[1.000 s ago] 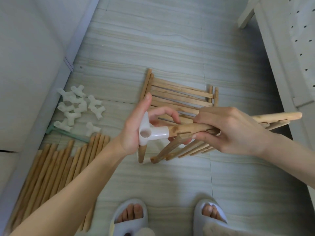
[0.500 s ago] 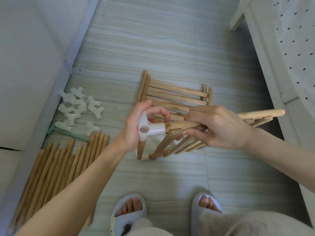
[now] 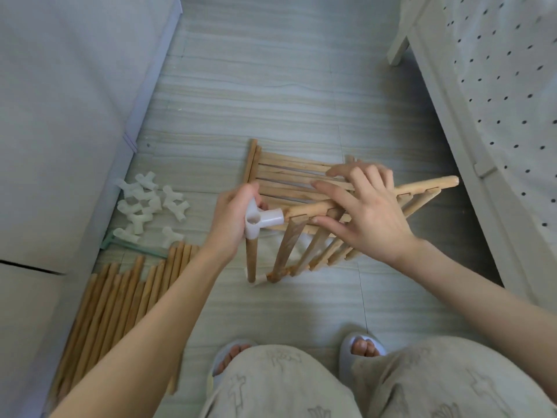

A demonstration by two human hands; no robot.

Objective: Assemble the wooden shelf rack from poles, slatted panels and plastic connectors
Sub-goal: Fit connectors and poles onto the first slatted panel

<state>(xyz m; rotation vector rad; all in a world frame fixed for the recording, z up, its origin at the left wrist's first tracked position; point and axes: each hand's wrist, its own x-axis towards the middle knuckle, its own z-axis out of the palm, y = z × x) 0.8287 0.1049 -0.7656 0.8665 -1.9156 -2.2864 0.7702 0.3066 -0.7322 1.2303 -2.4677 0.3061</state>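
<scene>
Gripping the connector [image 3: 259, 220], left hand [image 3: 233, 220]; right hand [image 3: 366, 218] spread over the panel [image 3: 304, 245].

White connector [image 3: 259, 220] joining upright pole [image 3: 251, 260] and tilted slatted panel [image 3: 313, 236]

The pale grey, wood-grained tile floor [image 3: 271, 95] carries everything here. Along its left side, by the wall, lies a row of loose light-brown wooden poles [image 3: 120, 303], packed side by side. Just beyond them sits a small heap of translucent white plastic connectors [image 3: 150, 203], with a clear plastic bag [image 3: 135, 247] beside it. Further out, near the middle, a flat slatted wooden panel [image 3: 289, 176] rests on the tiles. Two pale grey slippers [image 3: 361, 348] stand at the near edge.
</scene>
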